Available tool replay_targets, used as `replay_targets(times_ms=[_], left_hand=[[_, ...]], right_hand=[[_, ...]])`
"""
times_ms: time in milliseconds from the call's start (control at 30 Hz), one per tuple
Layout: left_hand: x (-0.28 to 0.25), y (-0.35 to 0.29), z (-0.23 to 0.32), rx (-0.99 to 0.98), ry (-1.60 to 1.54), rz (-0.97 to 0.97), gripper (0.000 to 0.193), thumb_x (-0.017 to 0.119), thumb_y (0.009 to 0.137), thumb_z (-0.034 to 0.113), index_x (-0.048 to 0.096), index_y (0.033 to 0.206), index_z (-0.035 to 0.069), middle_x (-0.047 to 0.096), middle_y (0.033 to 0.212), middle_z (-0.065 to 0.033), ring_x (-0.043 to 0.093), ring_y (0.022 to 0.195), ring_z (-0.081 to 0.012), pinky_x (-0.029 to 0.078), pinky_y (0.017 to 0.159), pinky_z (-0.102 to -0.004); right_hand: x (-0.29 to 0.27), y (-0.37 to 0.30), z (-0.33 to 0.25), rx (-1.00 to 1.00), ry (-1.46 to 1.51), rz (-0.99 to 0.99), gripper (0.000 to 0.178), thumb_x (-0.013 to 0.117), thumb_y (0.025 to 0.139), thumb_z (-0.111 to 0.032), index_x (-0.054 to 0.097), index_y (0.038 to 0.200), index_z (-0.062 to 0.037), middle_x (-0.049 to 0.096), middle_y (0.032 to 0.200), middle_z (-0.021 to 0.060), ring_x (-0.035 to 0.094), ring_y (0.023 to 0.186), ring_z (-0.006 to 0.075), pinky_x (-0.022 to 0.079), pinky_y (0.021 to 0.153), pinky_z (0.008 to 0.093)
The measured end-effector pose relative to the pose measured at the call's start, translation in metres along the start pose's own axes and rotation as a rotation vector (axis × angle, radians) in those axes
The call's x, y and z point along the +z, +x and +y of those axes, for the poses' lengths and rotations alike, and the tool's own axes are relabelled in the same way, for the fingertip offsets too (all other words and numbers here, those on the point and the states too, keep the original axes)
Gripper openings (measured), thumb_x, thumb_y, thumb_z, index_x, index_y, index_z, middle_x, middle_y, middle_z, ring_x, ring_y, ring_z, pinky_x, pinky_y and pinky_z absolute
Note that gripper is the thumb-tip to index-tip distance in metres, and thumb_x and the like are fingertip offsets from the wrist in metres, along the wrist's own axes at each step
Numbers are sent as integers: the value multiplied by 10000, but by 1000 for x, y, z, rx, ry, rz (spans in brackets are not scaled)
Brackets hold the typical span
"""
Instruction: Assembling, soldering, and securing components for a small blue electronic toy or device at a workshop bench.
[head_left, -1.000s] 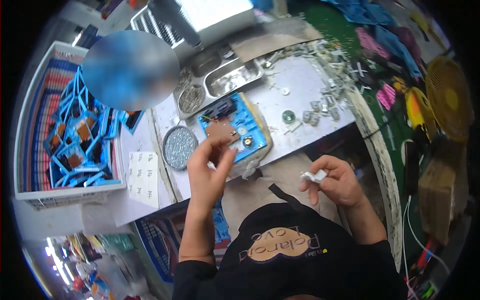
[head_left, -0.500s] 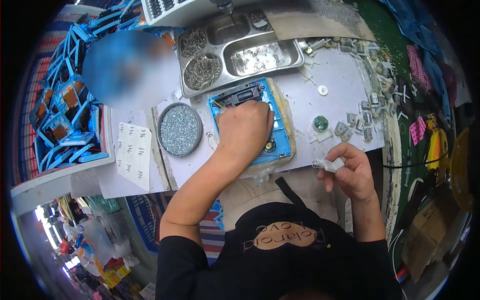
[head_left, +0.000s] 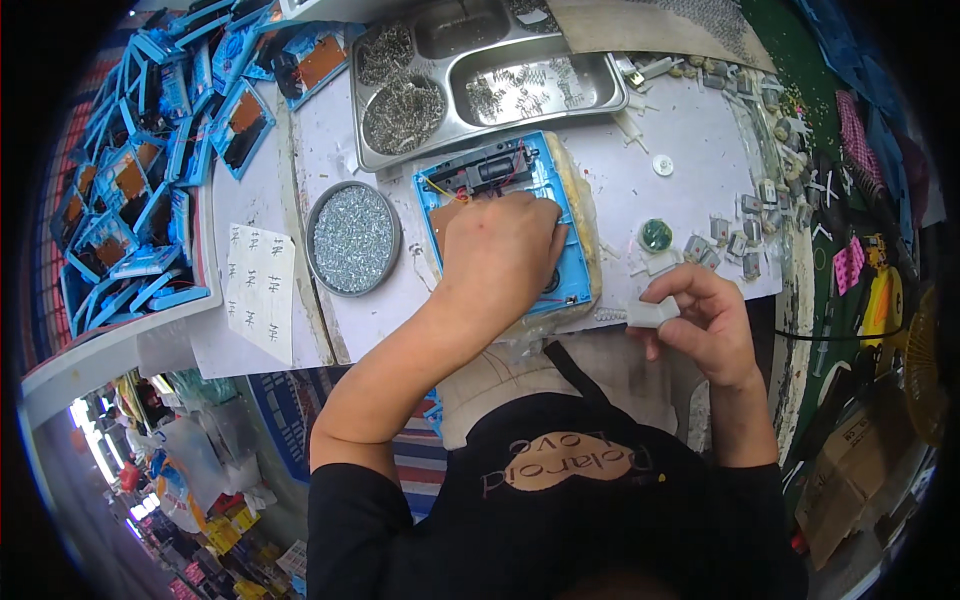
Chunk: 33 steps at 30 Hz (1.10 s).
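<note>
- While the left hand (head_left: 500,245) is covering the blue casing (head_left: 572,262) on the table (head_left: 700,195), its fingertips are being hidden, so I cannot tell their grip; pressing unseen could be snagging the yellow wire (head_left: 437,188).
- The right hand (head_left: 705,325) is clamping the white block (head_left: 652,313) between finger and thumb; a loosening pinch could be dropping the spring (head_left: 610,314) at its left end.

The left hand (head_left: 500,240) hides the middle of the blue rectangular plastic casing (head_left: 573,265), its own fingertips unseen; the upper edge crops the silver metal compartment tray (head_left: 437,70).
</note>
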<state>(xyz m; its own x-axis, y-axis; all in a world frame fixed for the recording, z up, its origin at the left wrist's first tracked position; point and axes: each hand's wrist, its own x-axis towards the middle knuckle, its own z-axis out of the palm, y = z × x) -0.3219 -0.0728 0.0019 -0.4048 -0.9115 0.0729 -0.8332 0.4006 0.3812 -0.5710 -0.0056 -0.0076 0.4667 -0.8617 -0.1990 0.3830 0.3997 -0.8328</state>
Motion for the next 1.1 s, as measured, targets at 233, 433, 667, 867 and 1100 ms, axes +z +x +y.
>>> replay_targets(times_ms=[233,433,667,867,1100], left_hand=[[5,-2,5,1,221,-41,112,736,817,168,685,857,77,675,786,-127,670,758,-332,507,695,-469],[11,-4,10,-42,-1,42,107,716,824,119,697,902,49,668,775,-150,663,770,-360,513,717,-475],[-9,-9,-10,-21,-345,116,130,744,813,71,721,933,25,686,795,-129,691,748,-274,524,666,-367],[-6,-29,-31,-153,-718,338,34,714,866,-33,702,895,-20,685,806,-81,705,687,-132,531,596,-243],[24,-37,-38,-176,-869,417,75,717,881,-19,678,941,1,687,834,-76,704,658,-112,521,566,-221]], right_hand=[[-2,-1,-16,-66,-245,122,308,681,890,22,604,1186,58,708,1040,149,685,852,154,576,717,262],[4,7,-22,-21,-311,57,293,703,899,7,638,1183,35,682,1033,78,671,835,110,543,722,242],[-6,33,-27,-281,-764,119,273,761,833,-23,710,1100,-17,683,1037,64,638,862,154,510,713,267],[12,76,-31,-536,-1358,-53,329,800,713,-56,729,1035,-56,628,1000,68,557,959,274,500,799,358],[28,100,-32,-600,-1480,-180,314,785,691,-35,721,997,-65,608,965,75,547,932,293,503,806,386]])
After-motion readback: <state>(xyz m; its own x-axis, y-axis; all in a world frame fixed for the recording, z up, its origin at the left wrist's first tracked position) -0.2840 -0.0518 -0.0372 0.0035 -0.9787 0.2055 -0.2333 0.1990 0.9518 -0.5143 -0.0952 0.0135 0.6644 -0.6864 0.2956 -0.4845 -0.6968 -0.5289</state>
